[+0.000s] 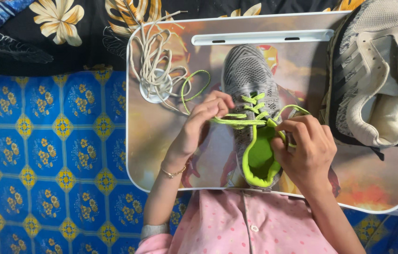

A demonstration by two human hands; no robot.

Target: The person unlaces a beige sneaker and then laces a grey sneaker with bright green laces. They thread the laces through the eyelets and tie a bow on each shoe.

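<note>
Head view, looking straight down. Far left of the fingers: blue floral-patterned cloth [44, 160], with dark cloth printed with large leaves and blossoms [58, 28] above it. Nearer, just up and left of the left fingertips: loose bundle of cream shoelace [154, 61] heaped over a small white round recess [154, 94] in a white-rimmed lap tray with a printed picture surface [161, 155].

Left hand [199, 124], thin gold bracelet [173, 172] at the wrist: fingers narrow, pinched on a neon yellow-green shoelace [236, 121] right at the fingertips; free end of that lace looping up and away above the knuckles.

Between both sets of fingers: grey knit sneaker with a neon green lining [250, 84], toe pointing away, lying on the tray, lace crossed through the upper eyelets.

Right hand [307, 150]: fingers curled tight around the other run of the same lace at the sneaker's collar, thumb side touching the green lining.

Right of the right fingers, well apart: pair of worn cream-and-grey striped sneakers [373, 75], laceless, hanging over the tray edge. Below the wrists: pink dotted shirt [250, 226].

Likely risks: uneven pull from one pinch dragging the lace out of an eyelet; slack free end snagging the cream bundle; sneaker sliding on the smooth tray under a hard tug.
</note>
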